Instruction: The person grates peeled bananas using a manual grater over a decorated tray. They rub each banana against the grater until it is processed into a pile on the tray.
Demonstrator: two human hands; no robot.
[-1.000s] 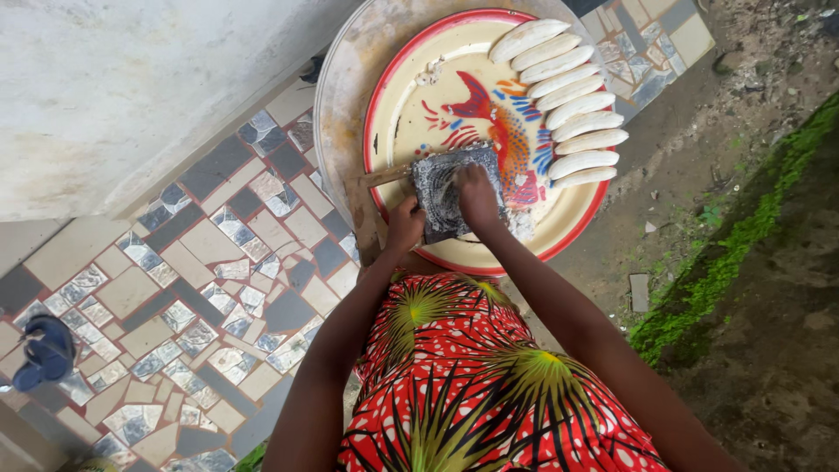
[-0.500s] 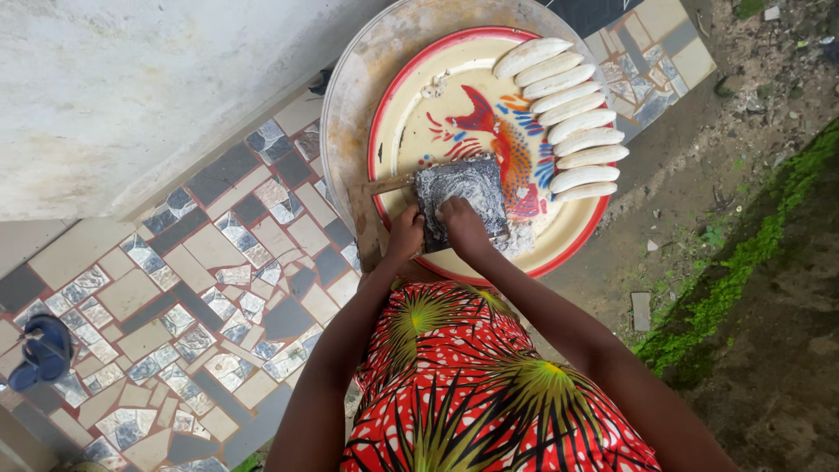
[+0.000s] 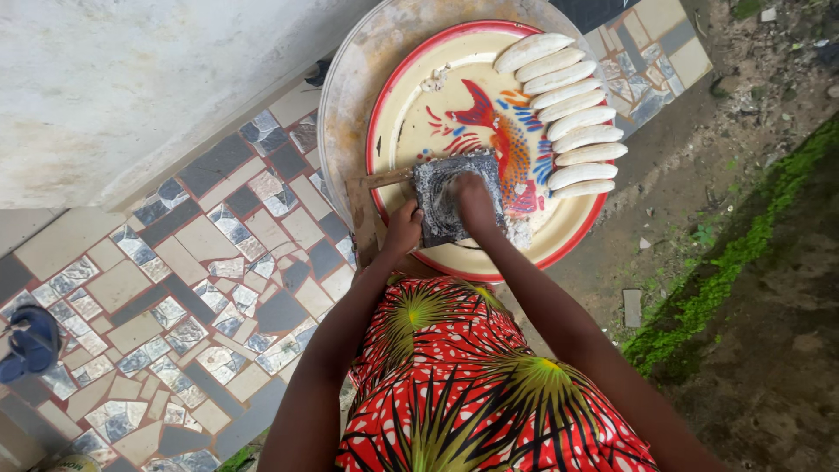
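Head view, looking straight down over a lap covered in red cloth (image 3: 489,393) printed with yellow-green and black leaf bursts. Ahead of the knees, a flat grey metal grater (image 3: 456,197), roughly square, dull and wet-looking, smeared with pale pulp, tilted on the near side of a round enamel tray (image 3: 411,122), with a thin wooden strip poking out from its left edge. Right hand (image 3: 472,194) pressed down on the face of the grater, fingers curled over something hidden beneath them; what it grips, and how tightly, cannot be told. Left hand (image 3: 404,229) at the grater's lower left corner, fingers closed around the edge, steadying it. Tray cream-coloured with a red rim and a painted red, blue and orange bird in the middle. On its far right side, a neat row of eight peeled white tubers (image 3: 568,114), long and smooth, lying side by side and touching. Small dab of pale pulp near the tray's upper left. Beneath the tray, a wider grey metal basin (image 3: 350,105), rim showing on the left. Underneath, a floor of mosaic tile pieces (image 3: 175,288) in beige, grey and marbled patterns; at far left, a blue sandal (image 3: 31,343); to the right, bare earth and a strip of green moss (image 3: 725,288).
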